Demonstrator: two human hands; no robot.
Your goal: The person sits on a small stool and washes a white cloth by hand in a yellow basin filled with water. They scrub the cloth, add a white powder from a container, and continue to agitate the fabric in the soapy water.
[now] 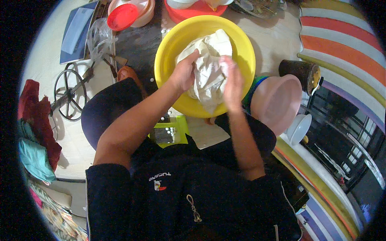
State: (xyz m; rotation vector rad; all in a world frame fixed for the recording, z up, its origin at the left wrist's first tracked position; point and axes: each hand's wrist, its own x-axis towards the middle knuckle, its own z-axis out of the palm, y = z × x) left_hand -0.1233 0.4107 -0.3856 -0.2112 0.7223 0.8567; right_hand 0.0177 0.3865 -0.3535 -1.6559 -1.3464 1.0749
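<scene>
A crumpled white cloth lies bunched in a wide yellow basin in front of me. My left hand grips the cloth's left side, thumb on top, the other fingers mostly hidden in its folds. On the right side, my right hand is closed on the cloth, its fingers blurred by motion. What the cloth may hold inside cannot be seen. The basin stands between my knees, its near edge close to my lap.
A pink tub and a small white bowl stand to the right, near a dark pot. Below the basin is a lime-green stool with small white balls around it. A red basin sits beyond; a wheeled metal stand is left.
</scene>
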